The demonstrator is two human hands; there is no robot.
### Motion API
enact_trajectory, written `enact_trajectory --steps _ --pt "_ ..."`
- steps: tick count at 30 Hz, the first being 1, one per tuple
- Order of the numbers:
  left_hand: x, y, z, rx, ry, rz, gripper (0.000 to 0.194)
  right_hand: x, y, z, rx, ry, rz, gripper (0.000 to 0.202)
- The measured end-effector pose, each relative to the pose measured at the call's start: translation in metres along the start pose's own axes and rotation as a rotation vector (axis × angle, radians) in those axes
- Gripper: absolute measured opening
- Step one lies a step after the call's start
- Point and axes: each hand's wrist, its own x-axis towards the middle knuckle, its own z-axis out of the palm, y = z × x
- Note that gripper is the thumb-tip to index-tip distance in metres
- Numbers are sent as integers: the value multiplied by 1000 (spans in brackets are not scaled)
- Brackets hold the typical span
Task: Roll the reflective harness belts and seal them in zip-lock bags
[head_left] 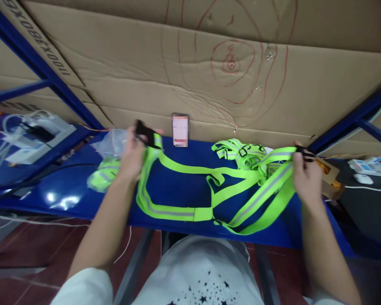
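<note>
Star-printed white shirt (200,275) nearest, left hand's (131,156) grip grasping a black-ended part of a neon strap harness (203,214), right hand's (307,178) grip clasping another end, harness spread between them over the blue surface (178,188), bundled neon straps (238,154) beyond, phone (180,130) against cardboard (120,76)

Worn on the head, looking forward and steeply down at the green strap (174,213). Set close above the white shirt (197,267) and the near edge of the bench (180,188), facing the cardboard panel (127,80) behind. Covers a wide sweep, probably with lens bending toward the blurred sides.
</note>
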Motion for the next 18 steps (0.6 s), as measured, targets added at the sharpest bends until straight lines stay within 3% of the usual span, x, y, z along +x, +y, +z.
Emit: enact_trajectory --steps 2,3,6,8,11,14,18 --pt "-5 -6 36 180 -387 39 42 -5 -35 25 51 -94 -110 52" --pt "-9 -8 53 287 -501 51 39 -8 -51 37 63 -130 -208 50" --pt "-22 -16 92 519 -674 109 30 -23 -85 68 1 -264 -429 54" --pt "-31 -26 105 535 -678 88 28 -36 -95 85 -81 -309 -452 55" --pt "-46 -46 110 524 -609 30 26 -57 -98 102 -163 -342 -426 56" --pt "-60 -58 108 536 -588 12 25 -67 -93 107 -214 -371 -414 57" --pt "-67 -59 108 531 -537 4 25 -66 -87 107 -266 -339 -400 58"
